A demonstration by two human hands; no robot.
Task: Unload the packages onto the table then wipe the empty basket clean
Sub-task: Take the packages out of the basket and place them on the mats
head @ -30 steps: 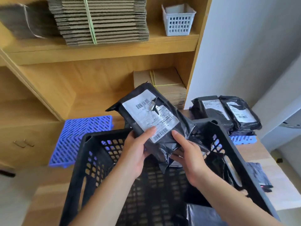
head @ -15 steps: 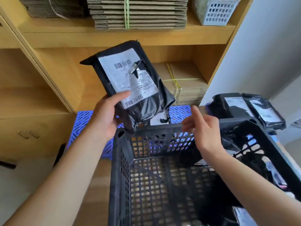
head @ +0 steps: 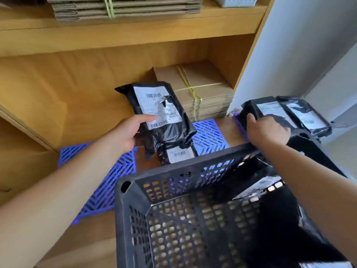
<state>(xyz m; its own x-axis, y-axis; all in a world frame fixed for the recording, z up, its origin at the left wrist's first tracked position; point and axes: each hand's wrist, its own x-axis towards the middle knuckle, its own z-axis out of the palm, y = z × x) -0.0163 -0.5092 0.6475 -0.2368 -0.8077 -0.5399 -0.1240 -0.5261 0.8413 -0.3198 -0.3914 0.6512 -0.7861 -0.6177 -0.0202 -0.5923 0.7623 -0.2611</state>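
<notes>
My left hand (head: 129,132) grips a black package (head: 160,115) with a white label, holding it above the table behind the black perforated basket (head: 173,219). Under it a second labelled black package (head: 178,154) lies on the table. My right hand (head: 267,130) reaches over the basket's far rim and rests on two black packages (head: 301,115) lying side by side at the right; whether its fingers grip them is hidden. More black packages (head: 274,219) lie inside the basket at its right side.
Blue plastic grid mats (head: 108,171) lie on the wooden table (head: 77,240). A tied bundle of flat cardboard (head: 199,91) sits in the shelf recess behind, another stack (head: 123,6) on the shelf above. A white wall (head: 301,45) bounds the right.
My left hand has brought the package down and forward toward the table. My right hand has let go, moved right and now lies on the packages beyond the basket. The view has tilted down.
</notes>
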